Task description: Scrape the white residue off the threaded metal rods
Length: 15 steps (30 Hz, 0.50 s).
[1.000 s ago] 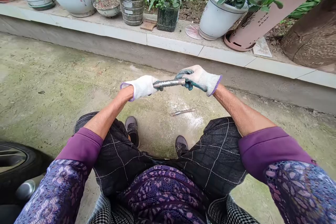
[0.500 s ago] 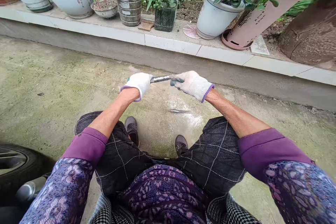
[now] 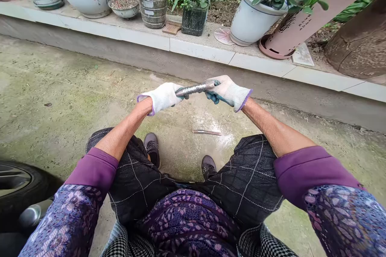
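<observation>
Between my two gloved hands I hold a grey rod [image 3: 194, 88] whose middle is shiny and ridged, like a thread or wound wire; which of these I cannot tell. My left hand [image 3: 167, 95], in a white glove with a purple cuff, is closed around the rod's left end. At the other end, my right hand [image 3: 227, 91] grips the rod, its teal-coated fingers curled underneath. Below them, a thinner, brownish stick [image 3: 206, 132] lies on the concrete beside a patch of white powder [image 3: 226, 139].
A low tiled ledge [image 3: 200, 50] runs across in front, bearing several potted plants, among them a white pot [image 3: 253, 22] and a pink pot [image 3: 286, 32]. A vehicle wheel [image 3: 24, 192] stands at the lower left. My shoes [image 3: 208, 166] rest on the concrete ground [image 3: 69, 84].
The rod now slants upward to the right and more of it shows. My right hand has turned, showing its teal fingers. The view has shifted slightly.
</observation>
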Tool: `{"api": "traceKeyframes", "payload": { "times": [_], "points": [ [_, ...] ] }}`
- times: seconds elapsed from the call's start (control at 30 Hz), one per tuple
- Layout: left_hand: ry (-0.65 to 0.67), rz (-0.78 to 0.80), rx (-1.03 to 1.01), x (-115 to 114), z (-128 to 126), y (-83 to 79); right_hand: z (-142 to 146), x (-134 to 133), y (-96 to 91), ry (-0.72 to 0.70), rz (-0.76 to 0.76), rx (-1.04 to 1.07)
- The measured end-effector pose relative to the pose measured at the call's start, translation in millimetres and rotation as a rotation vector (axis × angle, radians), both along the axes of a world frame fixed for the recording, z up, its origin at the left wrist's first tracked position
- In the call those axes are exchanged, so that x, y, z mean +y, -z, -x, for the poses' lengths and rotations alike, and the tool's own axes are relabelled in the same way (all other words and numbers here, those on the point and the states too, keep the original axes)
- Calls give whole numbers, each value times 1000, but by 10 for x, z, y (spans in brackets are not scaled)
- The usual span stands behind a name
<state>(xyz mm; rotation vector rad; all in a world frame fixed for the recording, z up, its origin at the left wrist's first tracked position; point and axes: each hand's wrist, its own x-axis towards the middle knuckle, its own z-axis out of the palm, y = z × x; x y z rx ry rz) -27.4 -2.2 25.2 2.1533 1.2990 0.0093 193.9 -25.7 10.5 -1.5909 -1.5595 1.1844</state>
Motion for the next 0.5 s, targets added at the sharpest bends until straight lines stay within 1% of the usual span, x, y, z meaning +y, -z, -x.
{"api": "traceKeyframes", "payload": {
  "times": [0.1,0.2,0.3,0.37,0.43,0.5],
  "points": [
    [-64,-10,-44,34,-2,11,82,-34,3,29,18,-57],
    [-82,-43,-13,139,-27,99,101,-58,55,8,-25,-201],
    [-69,-200,171,252,-42,209,79,-90,93,-122,-124,-373],
    [-48,-304,324,285,-42,265,68,-112,79,-215,-170,-470],
    [5,-357,437,274,-41,302,65,-120,37,-259,-186,-557],
    [89,-366,499,236,-46,325,59,-102,-10,-265,-200,-638]
  ]
}}
